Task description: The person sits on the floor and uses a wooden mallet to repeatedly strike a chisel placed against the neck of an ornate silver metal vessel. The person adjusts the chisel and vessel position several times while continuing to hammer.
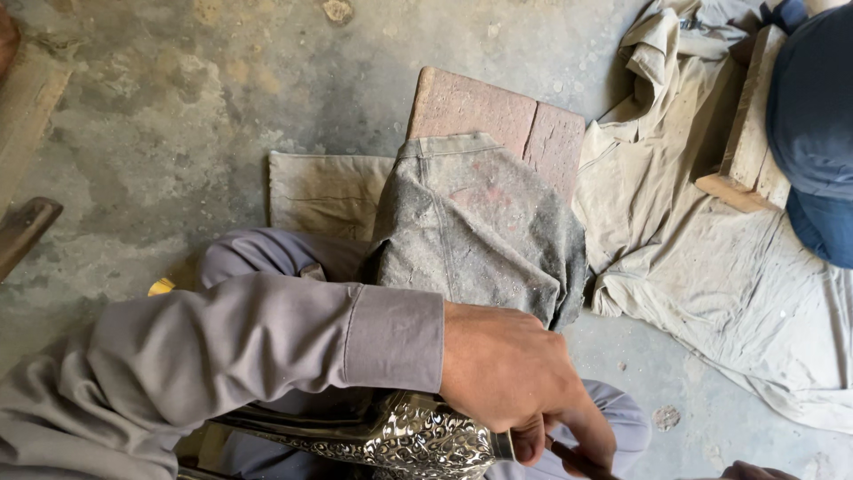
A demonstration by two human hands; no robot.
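My left hand (520, 378) reaches across from the left in a grey sleeve. Its fingers are closed around the end of a shiny embossed metal piece (418, 437) that lies over my lap at the bottom edge. A thin dark rod (576, 460) pokes out just under the fingers; what holds it is hidden. Only a sliver of my right hand (753, 471) shows at the bottom right corner, and its fingers are out of view.
Ahead of my knees a red brick block (484, 107) carries a dusty grey cloth (480, 231). A beige cloth (702, 258) spreads over the concrete floor at right, beside a wooden block (751, 151). Another person in blue (817, 133) is at the top right.
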